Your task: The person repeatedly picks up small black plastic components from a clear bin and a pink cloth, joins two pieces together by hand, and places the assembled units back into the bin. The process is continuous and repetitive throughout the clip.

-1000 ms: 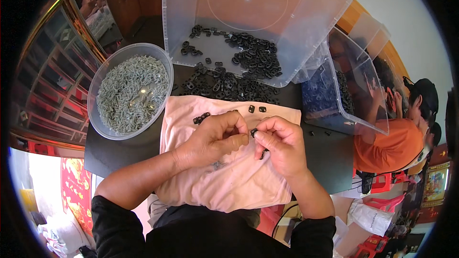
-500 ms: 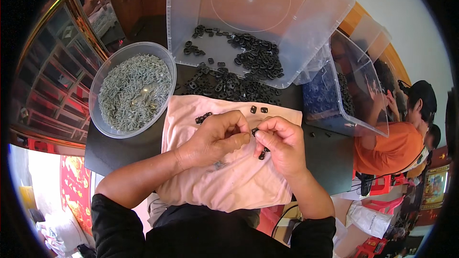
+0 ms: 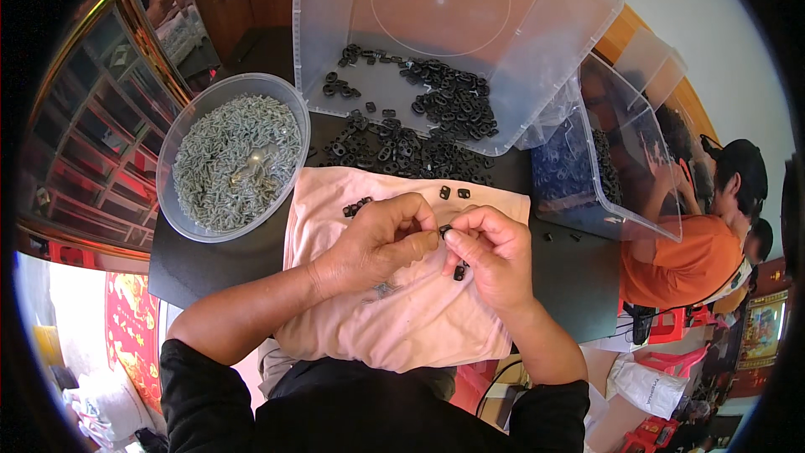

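Left hand [image 3: 387, 242] and right hand [image 3: 490, 253] are held almost fingertip to fingertip over a pale pink cloth [image 3: 411, 327]. By the right hand, a small black part [image 3: 445, 231] is gripped between thumb and forefinger; the left thumb and forefinger are closed together just beside it, and whether anything is pinched there cannot be told. Another black part [image 3: 459, 273] is seen below the right fingers. Two loose black parts [image 3: 444, 192] are laid on the far side of the cloth, and a black cluster [image 3: 355, 207] is partly hidden beyond the left hand. Beyond the cloth, a black pile [image 3: 394, 148] is spread on the dark table [image 3: 579, 281], at the mouth of a clear box [image 3: 541, 50] in which more parts [image 3: 453, 101] are heaped. On the left, grey screws [image 3: 231, 151] are held in a round tub [image 3: 166, 180]; on the right, a second box [image 3: 553, 205] is placed, with a person [image 3: 692, 260] in orange seen farther right.
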### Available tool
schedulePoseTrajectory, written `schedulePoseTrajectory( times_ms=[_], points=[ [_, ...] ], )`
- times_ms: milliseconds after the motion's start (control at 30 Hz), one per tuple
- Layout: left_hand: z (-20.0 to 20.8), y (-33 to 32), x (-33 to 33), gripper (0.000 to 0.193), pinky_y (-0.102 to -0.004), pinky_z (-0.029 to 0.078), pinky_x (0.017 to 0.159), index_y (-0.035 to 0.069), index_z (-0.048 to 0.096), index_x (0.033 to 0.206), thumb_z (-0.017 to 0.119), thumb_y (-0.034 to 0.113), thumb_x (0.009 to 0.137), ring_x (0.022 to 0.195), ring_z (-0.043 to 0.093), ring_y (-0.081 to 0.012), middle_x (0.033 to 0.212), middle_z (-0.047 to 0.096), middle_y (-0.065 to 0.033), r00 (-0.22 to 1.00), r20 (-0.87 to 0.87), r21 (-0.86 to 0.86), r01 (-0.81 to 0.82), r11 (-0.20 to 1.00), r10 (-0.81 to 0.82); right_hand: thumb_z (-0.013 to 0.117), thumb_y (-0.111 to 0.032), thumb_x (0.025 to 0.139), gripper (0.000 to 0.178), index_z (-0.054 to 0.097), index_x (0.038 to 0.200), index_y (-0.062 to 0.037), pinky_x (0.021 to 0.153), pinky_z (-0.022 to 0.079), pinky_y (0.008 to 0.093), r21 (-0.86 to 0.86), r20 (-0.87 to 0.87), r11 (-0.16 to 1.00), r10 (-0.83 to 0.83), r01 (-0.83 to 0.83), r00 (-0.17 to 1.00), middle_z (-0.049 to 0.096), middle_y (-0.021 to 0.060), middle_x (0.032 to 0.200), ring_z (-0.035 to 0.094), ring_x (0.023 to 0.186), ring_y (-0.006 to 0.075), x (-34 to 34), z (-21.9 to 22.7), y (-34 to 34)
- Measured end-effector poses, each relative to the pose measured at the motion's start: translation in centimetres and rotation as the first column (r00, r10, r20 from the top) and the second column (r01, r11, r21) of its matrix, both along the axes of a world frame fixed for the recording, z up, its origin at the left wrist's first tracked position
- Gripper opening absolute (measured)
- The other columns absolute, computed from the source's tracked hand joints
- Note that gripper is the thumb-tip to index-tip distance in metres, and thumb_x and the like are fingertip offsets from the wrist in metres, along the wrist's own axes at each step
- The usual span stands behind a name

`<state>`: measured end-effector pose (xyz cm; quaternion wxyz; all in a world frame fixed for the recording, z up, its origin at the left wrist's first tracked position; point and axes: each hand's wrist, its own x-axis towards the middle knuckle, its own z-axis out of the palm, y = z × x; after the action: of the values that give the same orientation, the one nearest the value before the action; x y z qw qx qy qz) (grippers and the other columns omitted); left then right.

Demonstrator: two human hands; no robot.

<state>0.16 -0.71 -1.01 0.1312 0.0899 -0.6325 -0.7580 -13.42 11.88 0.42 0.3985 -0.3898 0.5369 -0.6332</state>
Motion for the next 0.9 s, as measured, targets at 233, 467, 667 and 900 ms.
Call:
schedulePoseTrajectory(
  times_ms=[233, 467, 667, 900],
  points=[
    [0.0, 0.3, 0.2, 0.006, -0.0183, 0.037, 0.055, 0.002, 0.048, 0.089, 0.054, 0.006, 0.089, 0.063, 0.044, -0.0033, 0.073, 0.049, 0.0017, 0.999, 0.012, -0.050, -0.029, 0.998, 0.030, 0.059, 0.000, 0.083, 0.005, 0.056, 0.083, 0.0034, 0.051, 0.047, 0.0199, -0.055, -0.063, 0.998, -0.034, 0.031, 0.997, 0.056, 0.0040, 0.073, 0.055, 0.056, 0.0077, 0.5, -0.4, 0.0],
    [-0.2, 0.6, 0.1, 0.006, -0.0185, 0.037, 0.057, 0.001, 0.049, 0.089, 0.054, 0.004, 0.088, 0.066, 0.045, -0.0037, 0.076, 0.049, 0.0013, 0.998, 0.030, -0.069, -0.046, 0.997, 0.048, 0.058, 0.000, 0.083, 0.004, 0.056, 0.082, 0.0031, 0.052, 0.048, 0.0209, -0.039, -0.069, 0.999, -0.036, 0.033, 0.997, 0.056, 0.0037, 0.072, 0.055, 0.059, 0.0080, 0.8, -0.5, -0.1],
    [1.7, -0.3, -0.1, 0.011, -0.0191, 0.042, 0.062, 0.000, 0.050, 0.097, 0.054, 0.005, 0.088, 0.074, 0.050, -0.0048, 0.084, 0.054, -0.0017, 0.969, -0.116, -0.222, -0.241, 0.945, 0.220, 0.057, -0.003, 0.085, 0.005, 0.055, 0.084, 0.0010, 0.055, 0.049, 0.0233, -0.069, 0.016, 0.995, -0.076, 0.077, 0.997, 0.057, 0.0034, 0.070, 0.056, 0.061, 0.0091, -1.1, 0.1, -0.6],
    [5.5, -4.2, 1.2, 0.006, -0.0203, 0.041, 0.055, 0.001, 0.056, 0.089, 0.054, 0.005, 0.085, 0.064, 0.052, -0.0077, 0.078, 0.059, -0.0035, 0.811, -0.136, -0.117, -0.583, 0.804, 0.569, 0.056, -0.002, 0.084, 0.011, 0.057, 0.095, 0.0018, 0.056, 0.050, 0.0268, -0.180, 0.260, 0.965, -0.139, 0.190, 0.956, 0.056, 0.0045, 0.071, 0.055, 0.061, 0.0114, -4.7, 0.0, -0.5]
  ],
)
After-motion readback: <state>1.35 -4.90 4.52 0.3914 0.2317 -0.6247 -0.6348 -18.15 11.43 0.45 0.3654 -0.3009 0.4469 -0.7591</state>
